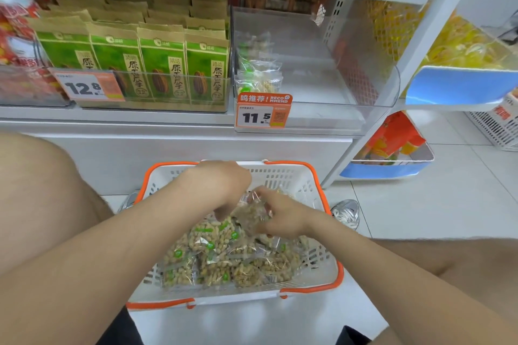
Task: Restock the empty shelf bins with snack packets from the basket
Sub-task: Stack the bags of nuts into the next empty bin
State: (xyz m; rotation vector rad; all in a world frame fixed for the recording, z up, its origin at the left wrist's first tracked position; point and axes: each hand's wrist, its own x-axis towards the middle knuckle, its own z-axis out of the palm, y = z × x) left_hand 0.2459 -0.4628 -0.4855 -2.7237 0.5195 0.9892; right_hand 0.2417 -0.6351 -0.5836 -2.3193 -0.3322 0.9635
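Now in hand: lifting one packet out of the basket (326,204) for the shelf, judging by both grips being down inside it.
Left grip (221,185): reaches over the far side of the basket, back of the hand up and fingers bent downward beside the held packet. The fingertips are hidden, so I cannot tell whether it pinches the packet or only touches it.
Right grip (283,216): fingers curled round the held packet (252,213), a clear bag of pale nuts raised a little above the pile.
Pile (224,260): many similar packets with green stickers, lying loose over most of the basket floor.
Basket: white with an orange rim, on the floor between the person's knees, just below the shelf.
Clear bin (330,87): on the shelf above the basket, behind the price tag (263,113) reading 11.5. Only a few shelved packets (258,75) stand at its front left.
Neighbour: green bags (159,64) fill the space to the left.
Progress: early, I judge, as the bin is mostly bare and the basket still well filled.
Next move calls for: raising the packet clear of the rim, carrying it up and forward over the bin's front wall, and setting it beside those already there. The film looks slippery, so a firm hold matters.
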